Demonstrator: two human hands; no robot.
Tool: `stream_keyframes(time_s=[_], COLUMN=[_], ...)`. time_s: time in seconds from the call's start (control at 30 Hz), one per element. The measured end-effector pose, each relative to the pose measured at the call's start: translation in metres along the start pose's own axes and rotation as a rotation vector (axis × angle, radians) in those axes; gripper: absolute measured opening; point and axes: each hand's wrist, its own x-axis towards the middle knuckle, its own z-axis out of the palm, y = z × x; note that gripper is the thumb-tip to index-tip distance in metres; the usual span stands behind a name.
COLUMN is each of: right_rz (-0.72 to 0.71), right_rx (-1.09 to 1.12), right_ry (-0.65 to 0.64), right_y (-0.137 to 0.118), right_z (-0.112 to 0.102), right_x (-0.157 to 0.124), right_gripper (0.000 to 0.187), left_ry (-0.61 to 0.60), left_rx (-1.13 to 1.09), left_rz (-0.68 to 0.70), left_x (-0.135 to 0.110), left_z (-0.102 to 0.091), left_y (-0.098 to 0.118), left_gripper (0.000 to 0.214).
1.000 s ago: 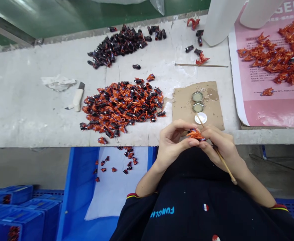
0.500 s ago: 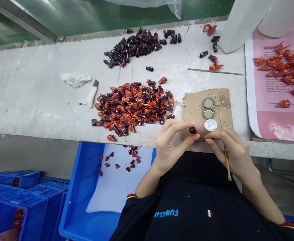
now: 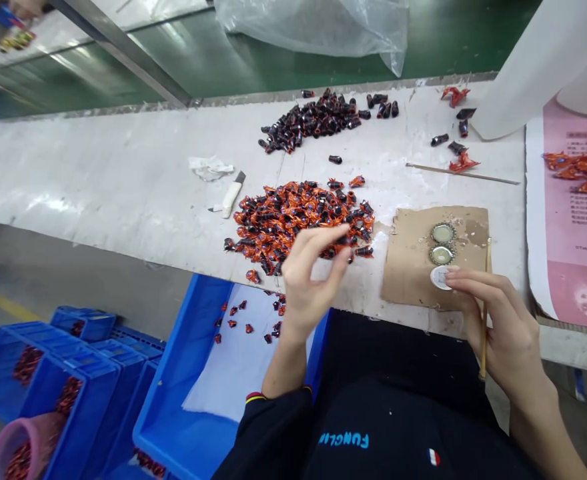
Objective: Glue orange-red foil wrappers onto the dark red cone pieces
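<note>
Fingers of our left hand (image 3: 309, 280) hover loosely apart over the orange pile (image 3: 298, 220); those tiny pieces look light and crushable, best pinched by the dark barrel. Our right hand (image 3: 498, 320) grips a stick (image 3: 484, 320) beside the cardboard (image 3: 408, 267).

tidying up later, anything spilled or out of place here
Yes. A few orange and black pieces lie scattered on the white sheet in the blue crate below the table edge, apart from the big pile. A crumpled tissue and a small knife lie loose left of it.
</note>
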Motion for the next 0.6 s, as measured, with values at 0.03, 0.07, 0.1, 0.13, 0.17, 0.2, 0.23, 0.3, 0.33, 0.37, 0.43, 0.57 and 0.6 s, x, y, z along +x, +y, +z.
stream_keyframes(time_s=[0.03, 0.07, 0.1, 0.13, 0.17, 0.2, 0.23, 0.3, 0.33, 0.37, 0.43, 0.57, 0.6], right_rz=[0.008, 0.02, 0.035, 0.042, 0.043, 0.044, 0.044, 0.054, 0.067, 0.084, 0.125, 0.119, 0.093], right_rx=[0.004, 0.007, 0.006, 0.0, -0.015, -0.036, -0.05, -0.044, -0.012, 0.038, 0.134, 0.207, 0.215], right_ry=[-0.004, -0.006, -0.004, 0.003, 0.015, 0.031, 0.049, 0.073, 0.078, 0.079, 0.106, 0.259, 0.292], right_y=[0.001, 0.001, 0.001, 0.001, 0.001, 0.001, 0.001, 0.002, 0.003, 0.003, 0.006, 0.01, 0.011], right_z=[-0.001, -0.003, -0.004, -0.005, -0.006, -0.006, -0.006, -0.006, -0.005, -0.005, -0.005, -0.009, -0.011], right_x=[-0.001, -0.002, -0.003, -0.003, -0.004, -0.004, -0.005, -0.007, -0.008, -0.01, -0.013, -0.015, -0.014], right_gripper=[0.037, 0.039, 0.04, 0.041, 0.042, 0.044, 0.048, 0.056, 0.06, 0.063, 0.063, 0.04, 0.034], left_ry=[-0.053, -0.132, -0.212, -0.26, -0.271, -0.259, -0.255, -0.388, -0.485, -0.574, -0.689, -0.645, -0.599], left_rx=[0.112, 0.211, 0.289, 0.34, 0.37, 0.389, 0.404, 0.425, 0.442, 0.461, 0.496, 0.314, 0.193], left_rz=[0.003, -0.008, -0.025, -0.04, -0.046, -0.039, -0.034, 0.001, 0.008, 0.006, -0.017, -0.039, -0.044], left_x=[0.008, 0.018, 0.029, 0.043, 0.058, 0.074, 0.091, 0.122, 0.136, 0.147, 0.163, 0.162, 0.155], left_z=[-0.011, -0.022, -0.032, -0.04, -0.044, -0.044, -0.04, -0.021, -0.009, 0.004, 0.026, 0.039, 0.037], left_y=[-0.005, -0.011, -0.017, -0.024, -0.032, -0.041, -0.05, -0.071, -0.082, -0.092, -0.11, -0.117, -0.111], left_gripper=[0.024, 0.026, 0.028, 0.031, 0.032, 0.032, 0.032, 0.033, 0.033, 0.033, 0.031, 0.019, 0.019])
